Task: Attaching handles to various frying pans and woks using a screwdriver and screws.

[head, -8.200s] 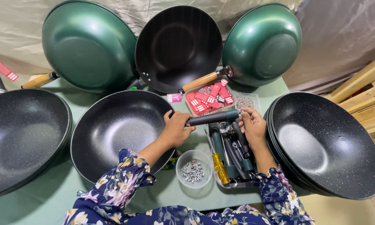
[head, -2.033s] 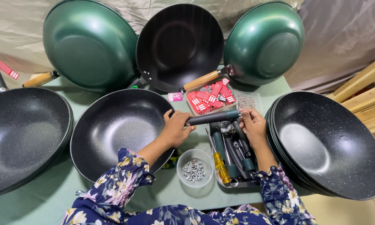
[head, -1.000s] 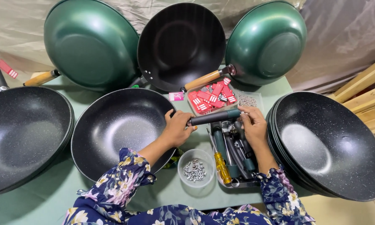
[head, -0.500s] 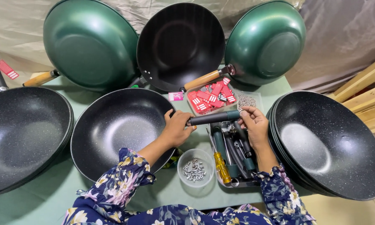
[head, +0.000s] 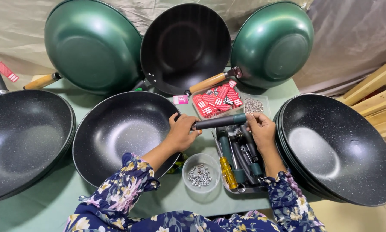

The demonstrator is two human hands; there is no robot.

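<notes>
Two hands are closed on one dark handle point(head: 221, 121) at the right rim of the speckled black wok point(head: 126, 137): the left hand point(head: 182, 131) is clamped where handle meets rim, the right hand point(head: 259, 129) is wrapped round the outer end. Fitting the handle seems to be the step in hand; fastening is likely called for, with hardware from the clear bowl point(head: 200, 174) just right of the wok. Little room is left there, beside the tool tray point(head: 238, 159) and stacked woks point(head: 337, 148).

We see two green woks point(head: 94, 45) and point(head: 272, 43) propped at the back, red tags point(head: 214, 99) in a tray, and a clear bowl of nuts point(head: 200, 174).
</notes>
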